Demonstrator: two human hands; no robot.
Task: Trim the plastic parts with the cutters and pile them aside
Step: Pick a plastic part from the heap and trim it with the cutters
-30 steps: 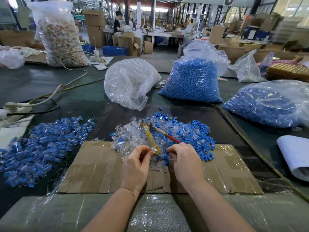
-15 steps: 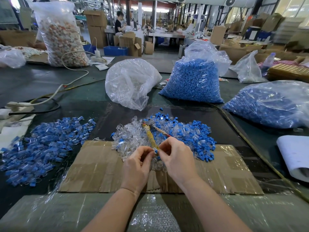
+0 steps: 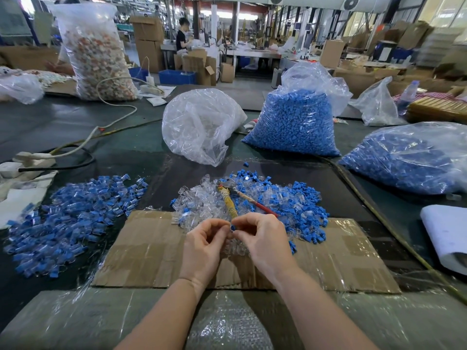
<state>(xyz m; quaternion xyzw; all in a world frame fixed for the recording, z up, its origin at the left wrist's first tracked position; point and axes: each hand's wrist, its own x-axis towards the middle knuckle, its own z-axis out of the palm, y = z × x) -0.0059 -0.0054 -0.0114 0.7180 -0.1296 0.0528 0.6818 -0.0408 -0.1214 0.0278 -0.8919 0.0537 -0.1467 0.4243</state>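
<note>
My left hand (image 3: 203, 245) and my right hand (image 3: 262, 238) meet over the cardboard sheet (image 3: 149, 251), and together their fingertips pinch one small blue plastic part (image 3: 232, 227). Just beyond them lies a heap of clear and blue parts (image 3: 283, 200). The cutters (image 3: 228, 195), with a yellow and a red handle, lie loose on that heap, untouched. A separate pile of blue and clear parts (image 3: 70, 218) is spread on the dark table at the left.
A crumpled clear bag (image 3: 199, 125) and a full bag of blue parts (image 3: 293, 122) stand behind the heap. Another blue bag (image 3: 409, 157) lies right, a white roll (image 3: 447, 231) near the right edge. Cables and a power strip (image 3: 27, 160) lie left.
My right hand moved left and up off the heap to meet my left hand. Both hands now pinch a blue part between them. The cutters have not moved.
</note>
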